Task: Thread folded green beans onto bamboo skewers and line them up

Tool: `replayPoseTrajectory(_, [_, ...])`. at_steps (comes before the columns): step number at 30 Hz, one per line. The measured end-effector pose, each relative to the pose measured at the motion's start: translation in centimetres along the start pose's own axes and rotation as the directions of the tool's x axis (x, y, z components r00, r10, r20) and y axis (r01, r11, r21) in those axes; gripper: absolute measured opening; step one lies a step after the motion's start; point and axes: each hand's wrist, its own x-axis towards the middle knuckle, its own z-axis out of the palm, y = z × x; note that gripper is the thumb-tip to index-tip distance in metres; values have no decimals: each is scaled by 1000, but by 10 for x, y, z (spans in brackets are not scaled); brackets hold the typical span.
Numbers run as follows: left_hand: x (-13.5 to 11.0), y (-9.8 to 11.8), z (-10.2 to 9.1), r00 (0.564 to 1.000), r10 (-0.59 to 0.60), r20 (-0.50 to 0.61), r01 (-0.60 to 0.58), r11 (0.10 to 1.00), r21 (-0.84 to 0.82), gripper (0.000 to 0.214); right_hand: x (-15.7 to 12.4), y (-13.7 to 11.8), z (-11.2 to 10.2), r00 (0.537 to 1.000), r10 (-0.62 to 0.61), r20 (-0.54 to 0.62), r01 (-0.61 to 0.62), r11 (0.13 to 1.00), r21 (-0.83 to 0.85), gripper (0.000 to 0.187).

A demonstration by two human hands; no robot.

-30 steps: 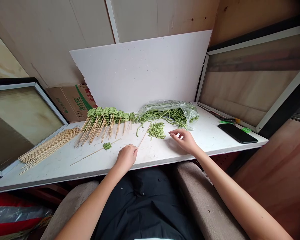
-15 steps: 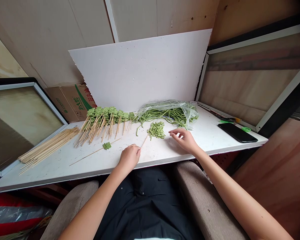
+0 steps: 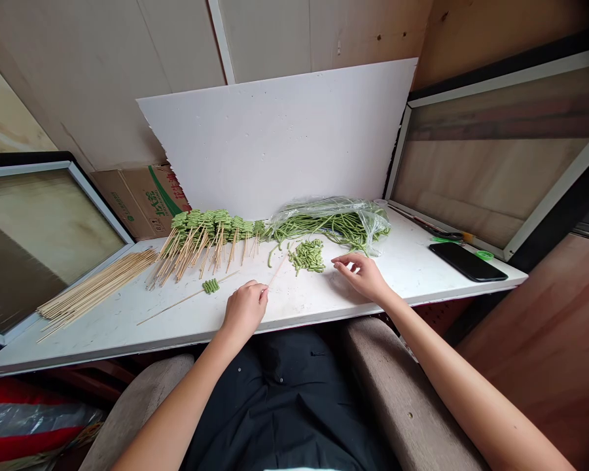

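My left hand (image 3: 245,310) rests near the front edge of the white table (image 3: 127,320) and is closed on a thin bamboo skewer (image 3: 277,272) that points up toward a small heap of cut green bean pieces (image 3: 309,255). My right hand (image 3: 364,275) lies just right of that heap, fingers loosely curled and apart, fingertips close to the pieces; whether it pinches a piece I cannot tell. A skewer with a few bean pieces on it (image 3: 210,286) lies left of my left hand.
A pile of loaded bean skewers (image 3: 201,235) and a bundle of bare skewers (image 3: 91,291) lie at the left. A plastic bag of long beans (image 3: 334,222) sits at the back. A black phone (image 3: 467,261) lies at the right, a cardboard box (image 3: 142,196) behind.
My left hand has shifted slightly left and back with the skewer, whose tip has swung a little. My right hand has barely moved.
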Motion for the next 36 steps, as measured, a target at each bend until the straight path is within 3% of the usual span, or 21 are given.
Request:
replayPoseTrajectory(11, [0, -34, 0, 968, 115, -223, -158, 970, -185, 27, -1, 0, 0, 1000, -7, -5, 7, 1000, -3, 26])
replayPoseTrajectory(21, [-9, -47, 8, 972, 112, -205, -148, 975, -168, 28, 0, 3, 1, 1000, 2, -2, -2, 1000, -5, 25])
replayPoseTrajectory(36, [-13, -53, 18, 984, 118, -131, -150, 951, -270, 26, 0, 2, 0, 1000, -2, 0, 2, 1000, -8, 24])
